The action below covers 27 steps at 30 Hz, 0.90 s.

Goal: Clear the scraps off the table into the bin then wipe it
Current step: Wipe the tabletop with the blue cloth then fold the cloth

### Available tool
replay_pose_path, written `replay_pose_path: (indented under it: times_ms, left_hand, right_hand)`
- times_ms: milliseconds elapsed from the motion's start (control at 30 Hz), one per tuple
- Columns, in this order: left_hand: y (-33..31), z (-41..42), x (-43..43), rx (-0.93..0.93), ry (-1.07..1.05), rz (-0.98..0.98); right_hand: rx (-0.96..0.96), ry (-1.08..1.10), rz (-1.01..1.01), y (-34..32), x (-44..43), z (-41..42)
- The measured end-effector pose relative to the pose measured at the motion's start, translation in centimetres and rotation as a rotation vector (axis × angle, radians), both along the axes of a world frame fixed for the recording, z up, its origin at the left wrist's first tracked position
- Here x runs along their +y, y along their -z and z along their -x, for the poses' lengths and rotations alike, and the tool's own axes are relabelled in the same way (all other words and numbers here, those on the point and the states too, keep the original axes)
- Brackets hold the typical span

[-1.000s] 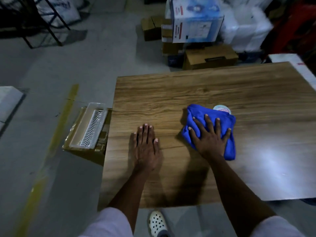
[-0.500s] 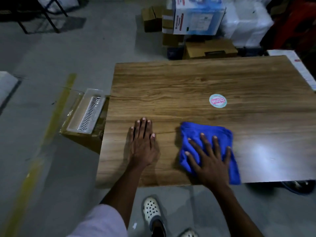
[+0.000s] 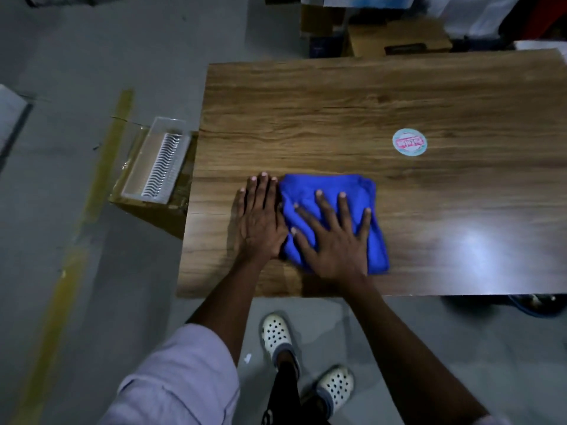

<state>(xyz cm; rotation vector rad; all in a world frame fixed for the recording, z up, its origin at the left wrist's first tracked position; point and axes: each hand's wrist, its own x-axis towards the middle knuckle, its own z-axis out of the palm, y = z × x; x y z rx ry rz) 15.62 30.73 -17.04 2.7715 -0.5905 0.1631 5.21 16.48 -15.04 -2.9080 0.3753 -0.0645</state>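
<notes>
Storeroom, stacked cartons (image 3: 399,38), concrete floor (image 3: 76,56)

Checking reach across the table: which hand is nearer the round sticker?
Right. The right hand lies flat on the blue cloth, below-left of the round sticker; the left hand lies farther left.

A dim storeroom with a grey concrete floor (image 3: 92,56) crossed by a worn yellow painted line (image 3: 101,167). Brown cardboard boxes (image 3: 399,38) and white wrapped bundles (image 3: 478,13) crowd the far side. A bright overhead light glares off a wood-grain laminate tabletop (image 3: 337,96) at its near right.
</notes>
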Motion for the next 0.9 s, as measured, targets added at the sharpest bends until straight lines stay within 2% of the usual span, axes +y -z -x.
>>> replay_pose_path:
  times_ms: [67,167,367,467,567,667,767,900]
  left_hand:
    - [0.0,0.0,0.1,0.001,0.006,0.012]
    - [-0.2,0.0,0.1,0.008,0.006,0.06]
    - [-0.5,0.1,-0.1,0.022,-0.003,0.083]
    - [-0.7,-0.1,0.3,0.065,-0.002,0.124]
    - [-1.2,0.9,1.8,0.077,0.04,0.174]
    - [-1.3,2.5,4.3,0.04,0.054,0.114]
    - [-1.2,3.2,7.6,0.056,-0.029,0.09]
    - [-1.2,2.2,10.8,0.03,-0.282,0.074]
  right_hand:
    - [-0.049,-0.046,0.017,0.0,0.0,4.6]
    - [0.006,0.052,0.043,-0.3,-2.9,7.1]
    - [0.064,0.322,-0.043,0.1,-4.1,-2.0]
    - [0.029,0.22,-0.021,0.5,0.7,-3.7]
    - [-0.021,0.018,0.022,0.4,3.7,0.5]
    - [-0.039,0.046,0.018,0.4,0.8,5.5]
    - [0.003,0.192,0.038,0.1,-2.8,7.4]
    - [0.011,0.385,-0.055,-0.1,-3.4,2.2]
